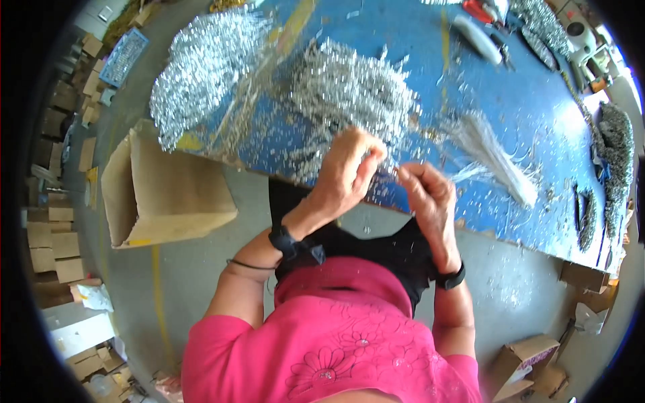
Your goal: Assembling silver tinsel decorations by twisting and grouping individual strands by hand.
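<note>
At the near edge of the blue table (463,87), my left hand (348,168) and my right hand (430,191) are close together, both with fingers closed in a pinch. Between them shows a short bit of silver tinsel (388,168), partly hidden by the fingers. Just beyond the hands lies a heap of silver tinsel pieces (353,84). A larger, shiny tinsel pile (205,64) spreads at the left, partly over the table edge. Right of my right hand rests a bundle of thin, whitish strands (500,164), fanned out at its far end.
An open cardboard box (175,191) stands below the table's left edge. Pliers (478,10) and a grey, rounded tool (477,40) lie at the far right. Dark tinsel garlands (615,161) hang along the right side. Silver scraps litter the tabletop. Stacked cartons (54,235) line the left.
</note>
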`<state>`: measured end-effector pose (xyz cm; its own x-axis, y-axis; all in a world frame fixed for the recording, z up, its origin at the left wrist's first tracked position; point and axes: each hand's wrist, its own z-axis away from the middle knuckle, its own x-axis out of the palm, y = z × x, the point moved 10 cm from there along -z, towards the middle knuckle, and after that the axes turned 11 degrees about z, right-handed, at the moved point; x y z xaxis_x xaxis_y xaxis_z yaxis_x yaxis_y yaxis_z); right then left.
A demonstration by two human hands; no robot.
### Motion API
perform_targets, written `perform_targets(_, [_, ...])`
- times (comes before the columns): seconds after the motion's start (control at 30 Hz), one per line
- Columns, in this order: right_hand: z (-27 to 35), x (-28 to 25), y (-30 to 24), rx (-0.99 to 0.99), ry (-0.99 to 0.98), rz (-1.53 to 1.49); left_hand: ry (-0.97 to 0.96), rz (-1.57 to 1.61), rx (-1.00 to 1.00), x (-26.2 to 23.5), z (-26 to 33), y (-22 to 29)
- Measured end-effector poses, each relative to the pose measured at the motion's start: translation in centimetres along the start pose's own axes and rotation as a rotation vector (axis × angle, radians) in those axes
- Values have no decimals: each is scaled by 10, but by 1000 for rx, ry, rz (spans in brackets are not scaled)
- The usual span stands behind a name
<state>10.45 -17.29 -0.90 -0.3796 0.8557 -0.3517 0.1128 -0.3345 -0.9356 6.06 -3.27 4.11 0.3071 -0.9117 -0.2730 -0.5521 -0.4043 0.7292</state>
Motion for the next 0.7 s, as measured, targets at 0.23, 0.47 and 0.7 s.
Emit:
perform_targets(0.23, [5,11,8,43,-39,-202,-66,853,-612,34,34,-44])
perform_targets(0.47, [6,11,-5,-13,-6,-103,69,763,-470,14,18,-44])
perform_targets(0.7, [14,5,-2,-33,-73,-330,-222,269,-176,10,-2,-9])
